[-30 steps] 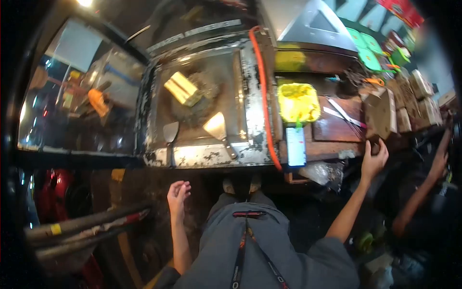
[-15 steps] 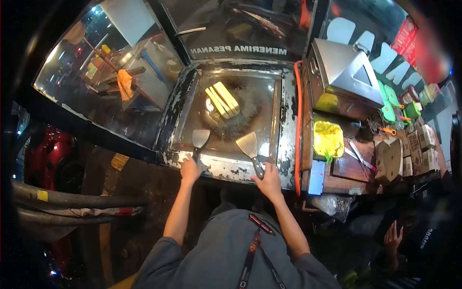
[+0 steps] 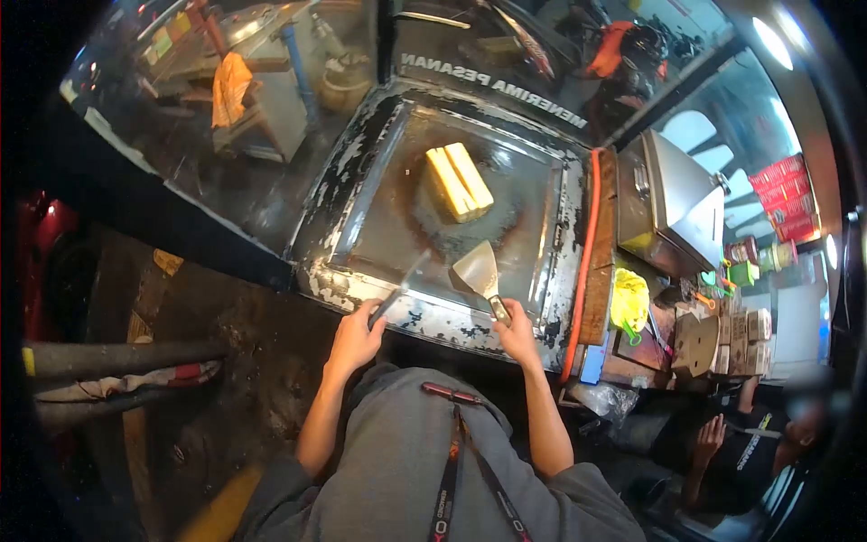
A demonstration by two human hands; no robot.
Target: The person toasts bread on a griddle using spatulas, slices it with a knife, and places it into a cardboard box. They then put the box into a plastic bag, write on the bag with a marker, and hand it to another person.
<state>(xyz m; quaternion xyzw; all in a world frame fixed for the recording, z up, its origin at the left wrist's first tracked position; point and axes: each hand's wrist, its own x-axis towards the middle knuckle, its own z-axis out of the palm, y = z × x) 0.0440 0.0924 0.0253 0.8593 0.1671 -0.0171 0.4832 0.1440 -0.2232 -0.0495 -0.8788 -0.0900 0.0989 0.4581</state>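
Note:
Two yellow bread blocks [image 3: 459,182] lie side by side near the middle of the dark griddle [image 3: 379,230]. My left hand [image 3: 356,339] is closed round the handle of one metal scraper [image 3: 397,291], turned edge-on and a little blurred above the griddle's front edge. In my right hand [image 3: 517,334] is the handle of a second scraper [image 3: 478,268], its wide blade flat over the griddle, in front of the bread. Neither blade touches the bread.
An orange hose [image 3: 591,257] runs along the griddle's right side. Beyond it stand a steel box [image 3: 673,203], a yellow tub [image 3: 629,299], a phone [image 3: 592,364] and cartons [image 3: 745,339]. Glass panels surround the back and left. A person [image 3: 750,443] sits at the lower right.
The view has tilted and shifted, so the griddle appears turned. The left scraper has rotated from flat to edge-on. My right hand still holds its scraper in much the same way.

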